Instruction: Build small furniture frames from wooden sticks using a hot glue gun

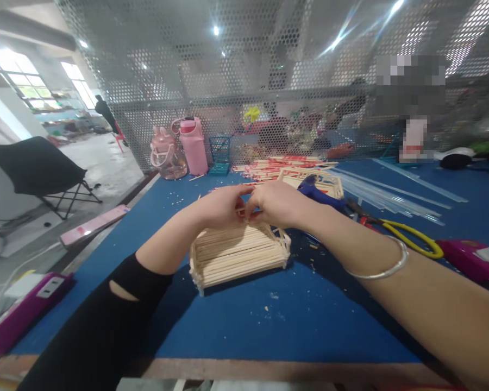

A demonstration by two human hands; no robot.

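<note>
A small tray-like frame of glued wooden sticks (236,254) lies on the blue table (269,315) in front of me. My left hand (222,205) and my right hand (274,202) meet at its far edge, fingertips pinched together on a thin stick there. The stick itself is mostly hidden by my fingers. A silver bangle is on my right wrist and a black sleeve covers my left arm.
A blue glue gun (320,193), yellow-handled snips (407,234), loose sticks (277,165), a second stick frame (330,182) and clear glue rods (391,195) lie behind. Pink bottles (193,145) stand by a mesh screen. A purple box (22,309) sits left.
</note>
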